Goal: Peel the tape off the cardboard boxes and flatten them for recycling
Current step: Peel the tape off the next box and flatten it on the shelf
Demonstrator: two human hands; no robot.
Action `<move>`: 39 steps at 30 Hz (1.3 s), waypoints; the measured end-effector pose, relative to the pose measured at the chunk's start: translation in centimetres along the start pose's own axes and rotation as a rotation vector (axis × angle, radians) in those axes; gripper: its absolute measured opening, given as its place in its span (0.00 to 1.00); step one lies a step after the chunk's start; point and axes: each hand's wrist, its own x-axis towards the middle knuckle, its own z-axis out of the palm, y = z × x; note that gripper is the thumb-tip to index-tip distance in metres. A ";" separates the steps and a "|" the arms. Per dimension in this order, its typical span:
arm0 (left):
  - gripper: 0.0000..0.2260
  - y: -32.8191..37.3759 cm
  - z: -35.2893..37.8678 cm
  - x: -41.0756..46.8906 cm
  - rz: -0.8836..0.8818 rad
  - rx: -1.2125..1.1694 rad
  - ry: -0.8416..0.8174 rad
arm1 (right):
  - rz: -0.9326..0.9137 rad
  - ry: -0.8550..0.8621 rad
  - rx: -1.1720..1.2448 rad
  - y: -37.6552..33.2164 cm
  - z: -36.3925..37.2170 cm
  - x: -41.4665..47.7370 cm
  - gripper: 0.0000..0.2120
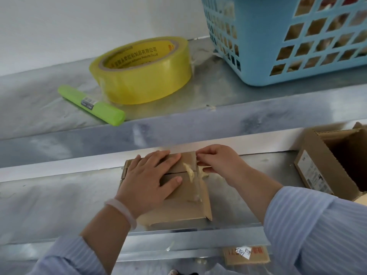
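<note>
head view: small cardboard box (178,203) lies on the lower metal shelf (59,199). left hand (151,179) rests flat on it, fingers straight and spread. right hand (216,159) fingertips appear pinched on a tape strip (189,171) at the box's right edge.

Left of the small box (184,207), the lower shelf (59,197) lies bare for you. To its right an open box (317,165) walls that side. The upper shelf (198,124) hangs overhead, its top crowded by a tape roll (143,76), a green tube (91,104) and a basket (268,46).
</note>
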 end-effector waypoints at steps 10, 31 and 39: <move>0.32 0.3 0.5 1.6 -0.124 -0.037 0.054 | 0.073 -0.065 -0.123 2.7 -1.1 -6.4 0.05; 0.32 0.2 1.0 1.9 -0.116 -0.022 0.056 | 0.011 0.000 -0.367 2.4 0.6 -7.1 0.08; 0.32 0.3 1.1 1.7 -0.106 -0.020 0.056 | 0.210 -0.176 0.312 2.3 0.5 -7.6 0.13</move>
